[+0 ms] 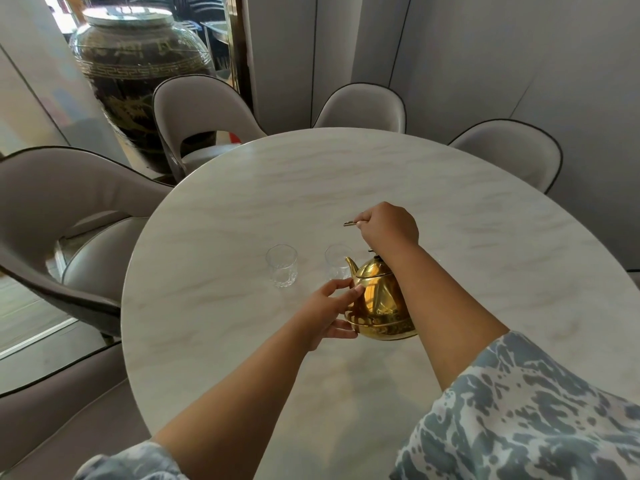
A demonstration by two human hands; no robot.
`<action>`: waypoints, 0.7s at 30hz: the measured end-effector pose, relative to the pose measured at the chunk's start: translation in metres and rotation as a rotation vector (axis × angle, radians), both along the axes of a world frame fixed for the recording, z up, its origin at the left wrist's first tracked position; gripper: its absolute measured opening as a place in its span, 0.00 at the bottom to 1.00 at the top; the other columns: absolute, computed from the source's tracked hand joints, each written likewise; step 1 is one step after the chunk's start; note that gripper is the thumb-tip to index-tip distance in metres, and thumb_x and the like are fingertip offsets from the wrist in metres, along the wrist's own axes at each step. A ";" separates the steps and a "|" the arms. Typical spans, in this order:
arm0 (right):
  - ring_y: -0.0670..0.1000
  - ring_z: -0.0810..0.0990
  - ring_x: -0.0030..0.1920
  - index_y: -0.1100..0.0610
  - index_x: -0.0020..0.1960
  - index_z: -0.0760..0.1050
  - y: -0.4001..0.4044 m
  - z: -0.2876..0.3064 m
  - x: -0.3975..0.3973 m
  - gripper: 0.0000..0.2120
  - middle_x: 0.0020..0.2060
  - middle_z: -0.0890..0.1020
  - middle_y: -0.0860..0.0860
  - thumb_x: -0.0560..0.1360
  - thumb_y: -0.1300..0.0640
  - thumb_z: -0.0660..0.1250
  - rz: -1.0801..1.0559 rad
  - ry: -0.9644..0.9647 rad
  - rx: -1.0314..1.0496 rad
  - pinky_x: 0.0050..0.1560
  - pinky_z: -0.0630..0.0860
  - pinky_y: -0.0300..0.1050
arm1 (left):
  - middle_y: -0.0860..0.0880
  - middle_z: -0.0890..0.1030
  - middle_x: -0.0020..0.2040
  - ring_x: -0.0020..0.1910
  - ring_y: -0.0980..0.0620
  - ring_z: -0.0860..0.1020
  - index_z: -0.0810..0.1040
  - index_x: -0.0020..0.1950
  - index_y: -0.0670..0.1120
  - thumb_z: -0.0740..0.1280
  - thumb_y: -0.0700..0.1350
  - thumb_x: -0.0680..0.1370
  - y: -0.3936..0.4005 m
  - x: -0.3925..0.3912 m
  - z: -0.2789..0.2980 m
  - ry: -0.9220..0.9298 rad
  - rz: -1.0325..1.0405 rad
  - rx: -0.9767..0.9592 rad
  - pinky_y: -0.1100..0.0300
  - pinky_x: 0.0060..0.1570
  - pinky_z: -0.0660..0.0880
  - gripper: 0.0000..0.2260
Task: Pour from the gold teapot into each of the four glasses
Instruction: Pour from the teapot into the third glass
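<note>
The gold teapot (379,303) is held above the round marble table (485,237), its spout pointing left toward a clear glass (337,262). My right hand (389,226) is shut on the teapot's raised handle, whose end sticks out to the left. Fingers of my left hand (329,308) rest against the pot's left side and lower rim. A second clear glass (281,266) stands further left, apart from the pot. Both look empty. My right forearm hides the table behind the pot; no other glasses show.
Grey upholstered chairs ring the table: one at the left (69,209), three along the far edge (201,112). A large dark ceramic jar (138,74) stands behind them at the back left. Grey wall panels close off the right.
</note>
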State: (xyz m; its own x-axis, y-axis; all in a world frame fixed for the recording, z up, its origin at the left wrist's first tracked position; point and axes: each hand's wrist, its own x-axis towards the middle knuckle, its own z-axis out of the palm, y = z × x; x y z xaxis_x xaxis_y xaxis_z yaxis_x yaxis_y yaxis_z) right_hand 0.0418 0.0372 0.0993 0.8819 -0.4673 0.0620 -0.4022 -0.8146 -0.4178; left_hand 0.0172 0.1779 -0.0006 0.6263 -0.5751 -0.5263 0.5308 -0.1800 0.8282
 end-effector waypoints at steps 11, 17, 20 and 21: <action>0.55 0.83 0.50 0.53 0.59 0.83 0.003 0.000 0.000 0.12 0.53 0.86 0.54 0.79 0.58 0.64 0.001 0.006 -0.022 0.39 0.71 0.41 | 0.41 0.81 0.56 0.45 0.40 0.85 0.72 0.71 0.51 0.70 0.54 0.77 0.002 -0.004 0.000 -0.008 0.007 -0.008 0.49 0.47 0.84 0.24; 0.56 0.83 0.51 0.52 0.58 0.83 0.002 0.000 0.002 0.13 0.53 0.86 0.54 0.79 0.60 0.63 0.004 0.006 -0.034 0.40 0.73 0.42 | 0.41 0.80 0.56 0.47 0.40 0.85 0.72 0.72 0.51 0.70 0.54 0.76 0.001 -0.004 0.000 -0.011 0.009 -0.005 0.47 0.50 0.83 0.25; 0.56 0.83 0.50 0.52 0.57 0.83 0.003 0.001 0.003 0.13 0.52 0.86 0.53 0.79 0.61 0.63 0.004 0.007 -0.036 0.39 0.73 0.42 | 0.40 0.80 0.57 0.47 0.39 0.85 0.72 0.72 0.51 0.70 0.54 0.77 0.001 -0.004 0.001 -0.015 0.007 -0.010 0.46 0.51 0.83 0.25; 0.56 0.83 0.50 0.52 0.57 0.83 0.003 0.001 0.003 0.13 0.51 0.86 0.53 0.79 0.60 0.63 0.002 0.008 -0.035 0.39 0.73 0.42 | 0.40 0.80 0.57 0.47 0.39 0.85 0.72 0.72 0.51 0.70 0.54 0.77 0.001 -0.004 0.001 -0.015 0.007 -0.011 0.46 0.51 0.83 0.25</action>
State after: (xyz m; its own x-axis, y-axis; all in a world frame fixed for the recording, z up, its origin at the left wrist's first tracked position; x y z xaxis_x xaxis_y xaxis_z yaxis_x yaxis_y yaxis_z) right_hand 0.0449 0.0398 0.1002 0.8833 -0.4633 0.0713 -0.4039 -0.8295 -0.3858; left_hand 0.0129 0.1790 0.0003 0.6382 -0.5761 -0.5106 0.5195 -0.1672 0.8379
